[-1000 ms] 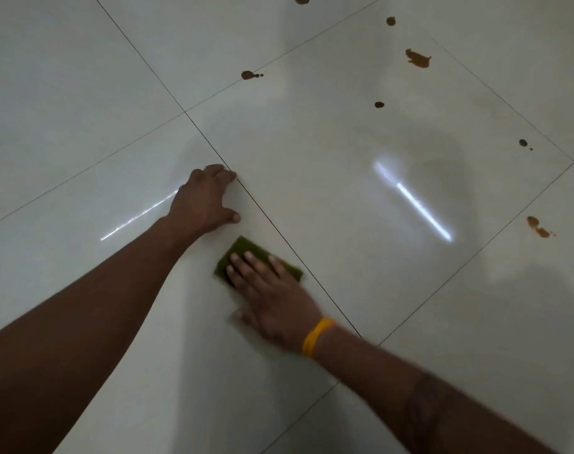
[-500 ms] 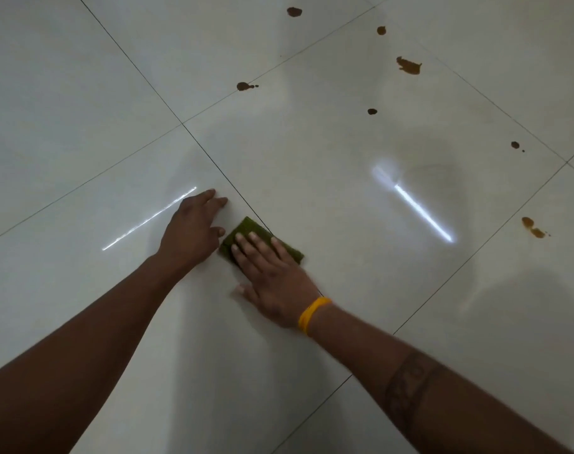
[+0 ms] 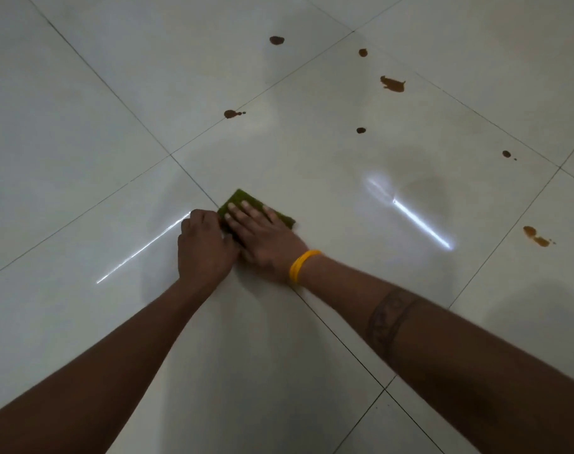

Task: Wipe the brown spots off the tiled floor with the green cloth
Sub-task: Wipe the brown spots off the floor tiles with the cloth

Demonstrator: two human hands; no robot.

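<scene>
The green cloth (image 3: 240,200) lies on the glossy white tiled floor (image 3: 328,178), across a grout line near a tile corner. My right hand (image 3: 266,239), with a yellow wristband, presses flat on it with spread fingers and covers most of it. My left hand (image 3: 204,245) rests right beside it with curled fingers touching the cloth's left edge; whether it pinches the cloth is hidden. Several brown spots lie beyond the hands: one at the left (image 3: 232,114), a small one (image 3: 361,130), a large smear (image 3: 392,84) and one at the far right (image 3: 537,236).
More brown spots sit at the far top (image 3: 276,40) (image 3: 363,52) and at the right (image 3: 506,154). Dark grout lines cross the floor diagonally. Two bright streaks of reflected light (image 3: 421,222) show on the tiles. Both forearms reach in from the bottom.
My left hand slid right until it touches the cloth, and its fingers curled. My right hand pushed the cloth up and right over the grout line.
</scene>
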